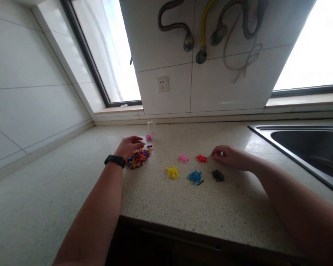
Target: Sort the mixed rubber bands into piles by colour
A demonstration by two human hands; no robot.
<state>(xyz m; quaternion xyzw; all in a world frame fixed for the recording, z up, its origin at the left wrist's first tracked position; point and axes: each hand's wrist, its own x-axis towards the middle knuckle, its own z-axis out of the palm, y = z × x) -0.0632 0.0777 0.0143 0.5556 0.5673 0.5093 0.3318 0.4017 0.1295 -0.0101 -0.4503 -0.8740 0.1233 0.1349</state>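
Observation:
My left hand, with a black band on the wrist, is over the far left side of a mixed pile of small coloured rubber bands. Its thumb and fingertips are pinched together, and a tiny dark loop shows at their tips. My right hand rests at the right of a small red pile. Its fingers are curled and pinched; anything between them is too small to make out. Nearby lie sorted piles: pink, yellow, blue with one dark piece at its edge, and black.
A clear plastic container and a pink piece stand behind the mixed pile. A steel sink is set into the speckled counter at the right. Pipes and a socket are on the tiled wall.

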